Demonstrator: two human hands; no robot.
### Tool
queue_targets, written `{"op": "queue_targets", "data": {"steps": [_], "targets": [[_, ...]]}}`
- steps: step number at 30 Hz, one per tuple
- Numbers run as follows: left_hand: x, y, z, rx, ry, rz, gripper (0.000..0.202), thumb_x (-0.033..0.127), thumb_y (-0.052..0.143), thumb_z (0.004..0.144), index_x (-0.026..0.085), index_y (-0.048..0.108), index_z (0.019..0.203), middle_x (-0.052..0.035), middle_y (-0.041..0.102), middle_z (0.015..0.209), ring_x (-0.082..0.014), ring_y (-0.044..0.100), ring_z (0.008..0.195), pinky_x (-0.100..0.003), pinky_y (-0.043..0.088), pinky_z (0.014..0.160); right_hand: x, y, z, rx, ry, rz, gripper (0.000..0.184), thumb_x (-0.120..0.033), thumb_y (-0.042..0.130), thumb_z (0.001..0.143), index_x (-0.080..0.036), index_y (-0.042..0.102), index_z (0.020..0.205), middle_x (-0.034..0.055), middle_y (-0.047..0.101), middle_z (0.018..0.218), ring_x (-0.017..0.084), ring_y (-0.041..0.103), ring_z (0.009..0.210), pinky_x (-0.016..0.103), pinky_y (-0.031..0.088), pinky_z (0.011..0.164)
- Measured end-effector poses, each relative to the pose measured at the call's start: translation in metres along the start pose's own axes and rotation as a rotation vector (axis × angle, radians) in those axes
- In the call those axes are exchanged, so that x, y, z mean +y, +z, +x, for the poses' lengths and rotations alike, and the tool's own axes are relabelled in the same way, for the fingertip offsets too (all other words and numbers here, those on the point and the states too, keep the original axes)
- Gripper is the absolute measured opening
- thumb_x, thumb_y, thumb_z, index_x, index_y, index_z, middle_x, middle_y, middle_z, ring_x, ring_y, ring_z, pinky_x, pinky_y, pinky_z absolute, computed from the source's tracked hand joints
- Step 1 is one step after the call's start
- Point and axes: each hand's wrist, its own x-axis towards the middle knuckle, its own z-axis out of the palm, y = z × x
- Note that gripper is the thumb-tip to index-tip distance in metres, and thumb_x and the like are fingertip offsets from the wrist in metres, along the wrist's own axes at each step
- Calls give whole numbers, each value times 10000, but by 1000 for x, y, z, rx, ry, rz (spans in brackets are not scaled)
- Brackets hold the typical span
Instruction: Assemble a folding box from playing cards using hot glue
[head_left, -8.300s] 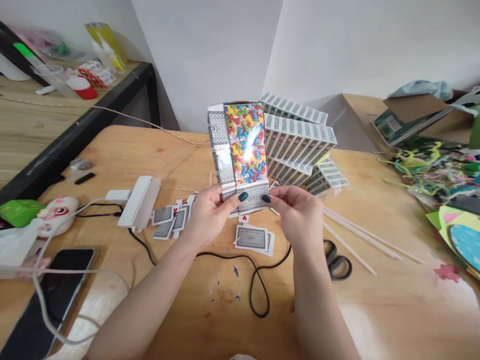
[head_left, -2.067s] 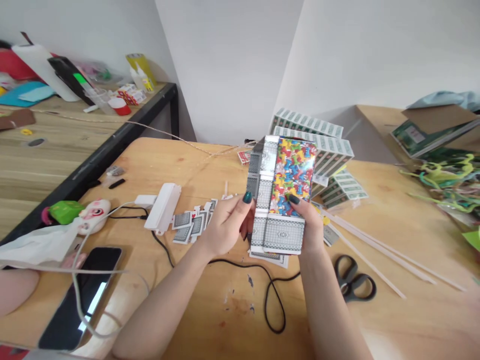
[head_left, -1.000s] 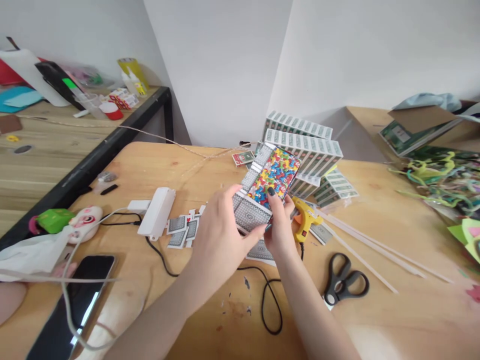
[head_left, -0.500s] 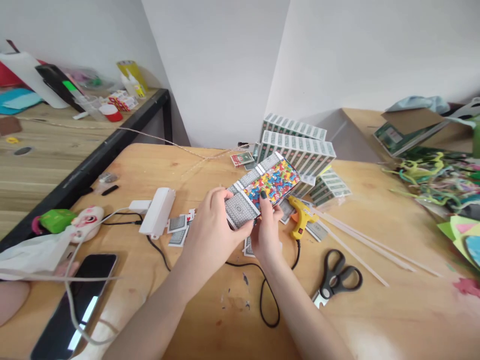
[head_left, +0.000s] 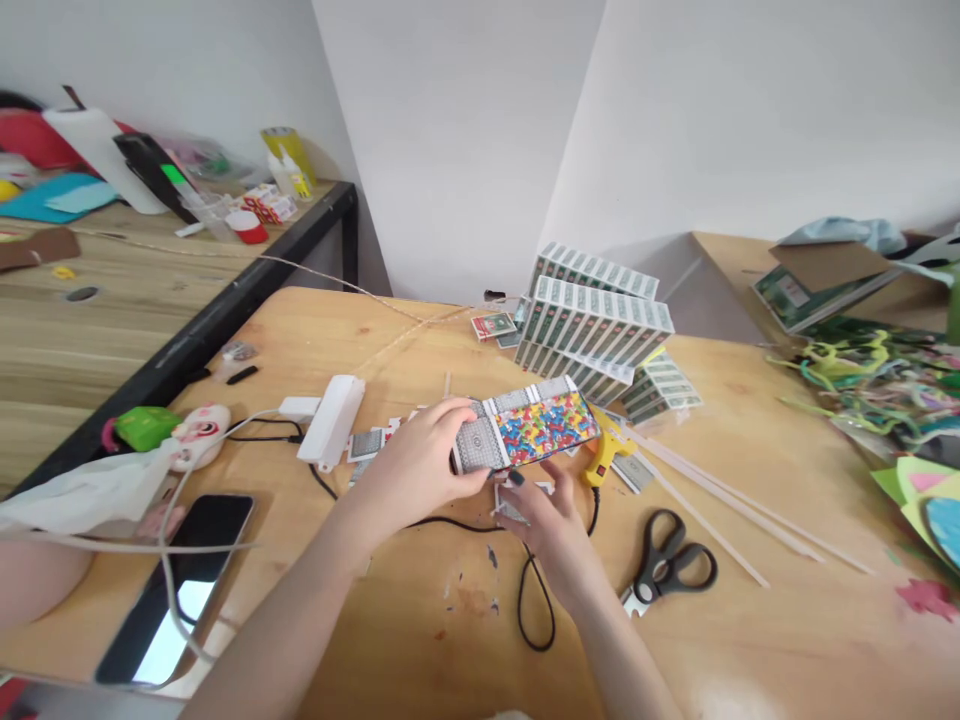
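Note:
My left hand (head_left: 420, 455) grips the near-left end of a box-like piece made of playing cards (head_left: 546, 428). Grey patterned card backs cover its end and edge, and one face is brightly multicoloured. Just beneath it, my right hand (head_left: 553, 528) has its fingers apart over a loose card lying on the table; whether the fingers touch that card I cannot tell. More loose cards (head_left: 366, 443) lie left of my left hand, partly hidden by it. A yellow glue gun (head_left: 606, 452) lies right of the held piece, and black-handled scissors (head_left: 666, 568) are to the right of my right hand.
Several card packs (head_left: 596, 318) stand stacked at the back. Clear sticks (head_left: 720, 495) lie on the right. A white power block (head_left: 331, 422), a phone (head_left: 180, 585) and looping cables are on the left. A side table (head_left: 172, 290) and a pile of craft scraps (head_left: 855, 385) flank the desk.
My right hand has let go of the card piece and moved down below it, fingers spreading. The piece, still in my left hand, is lower and more level. The view has shifted slightly.

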Motion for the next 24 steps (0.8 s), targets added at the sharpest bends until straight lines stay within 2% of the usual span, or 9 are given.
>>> {"op": "queue_targets", "data": {"steps": [3, 6, 8, 10, 11, 13, 15, 19, 24], "targets": [[0, -5, 4, -24, 88, 54, 409, 278, 660, 705, 200, 576, 1099, -82, 571, 1313, -282, 586, 1142, -424, 495, 949, -11, -24, -12, -148, -96, -281, 773, -439, 722, 706, -227, 335, 1340, 65, 728, 890, 266, 707, 868, 465, 542, 821], [-2, -7, 7, -22, 163, 79, 405, 278, 677, 687, 195, 584, 1072, -86, 573, 1301, -276, 547, 1197, -433, 450, 1017, -43, -39, -17, 20, -419, -701, 350, -388, 651, 781, -232, 600, 1090, 67, 735, 871, 262, 699, 859, 434, 538, 798], [-5, -7, 9, -27, 179, 86, 402, 287, 690, 680, 187, 586, 1056, -95, 573, 1298, -277, 517, 1234, -440, 425, 1047, -67, -38, -14, 43, -694, -891, 187, -330, 622, 817, -256, 656, 986, 49, 728, 862, 233, 683, 800, 406, 539, 760], [-7, -6, 10, -30, 178, 74, 402, 294, 697, 681, 184, 587, 1052, -98, 574, 1299, -277, 505, 1248, -442, 420, 1056, -88, -28, -5, -98, -955, -980, 92, -267, 609, 830, -269, 679, 890, 39, 716, 859, 225, 658, 817, 410, 522, 790], [-7, -5, 10, -28, 176, 64, 410, 293, 700, 681, 182, 587, 1059, -98, 576, 1295, -277, 501, 1254, -441, 417, 1062, -95, -20, 1, -220, -1023, -1026, 132, -251, 618, 825, -278, 684, 936, 38, 714, 887, 232, 648, 864, 426, 509, 828], [-8, -4, 9, -21, 172, 47, 443, 285, 702, 683, 176, 585, 1096, -98, 585, 1284, -281, 486, 1272, -444, 409, 1073, -104, -4, 15, -450, -1041, -1120, 305, -217, 639, 797, -271, 658, 1097, 64, 694, 1068, 262, 601, 1046, 458, 474, 913], [-9, -3, 8, -8, 165, 47, 481, 281, 705, 679, 172, 582, 1132, -104, 592, 1272, -290, 480, 1278, -456, 411, 1072, -109, 9, 29, -623, -985, -1246, 442, -219, 684, 743, -239, 619, 1179, 88, 670, 1133, 277, 581, 1077, 481, 452, 932], [-9, -4, 5, 8, 144, 69, 487, 306, 710, 676, 177, 595, 1132, -114, 594, 1264, -293, 520, 1231, -463, 425, 1055, -115, 22, 47, -745, -918, -1426, 506, -278, 726, 691, -220, 605, 1179, 104, 656, 1154, 301, 574, 1081, 517, 405, 938], [-9, -8, 3, -22, 108, 99, 477, 331, 695, 687, 170, 592, 1124, -119, 586, 1271, -291, 502, 1253, -455, 414, 1066, -122, 30, 51, -857, -938, -1506, 531, -263, 731, 661, -175, 595, 1167, 128, 645, 1138, 313, 561, 1074, 488, 418, 914]]}}
